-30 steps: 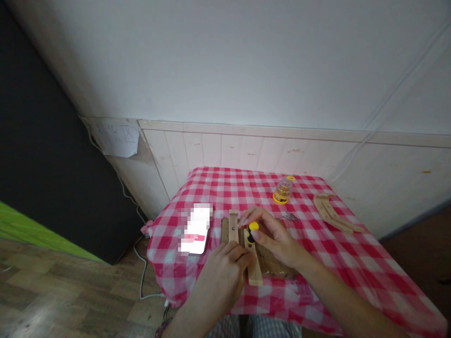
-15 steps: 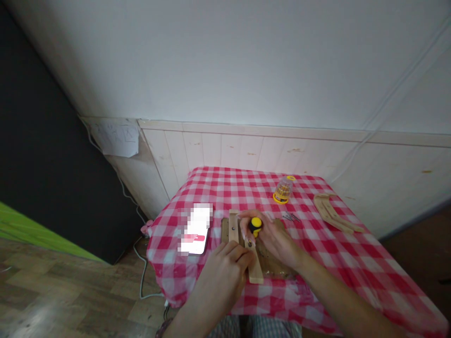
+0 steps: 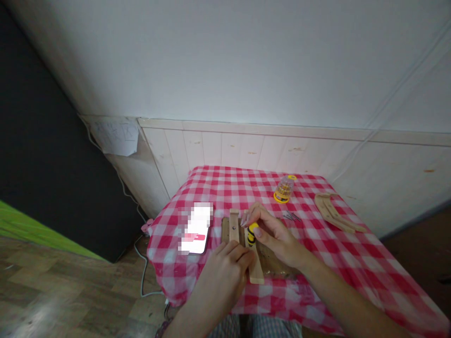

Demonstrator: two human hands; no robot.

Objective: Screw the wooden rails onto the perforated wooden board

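Observation:
My right hand holds a small yellow and black screwdriver by its handle, thumb against one side and the other fingers raised beyond it. The screwdriver's lower end points down at a pale wooden strip; its tip is too small to make out. My left hand is closed over the strip's middle, its fingers curled and pressed down, hiding part of the wood. Beside it lies another wooden strip with a dark screw or hole in it. Both strips rest on a brown board.
A phone with a lit screen lies to the left. Several loose screws sit behind the board, near a clear and yellow bit case. Curved wooden pieces lie right on the checked tablecloth. A wall stands behind.
My right hand's fingers have shifted on the screwdriver, lifting and loosening around the handle. The handle's top has moved slightly down and left. My left hand stays in place.

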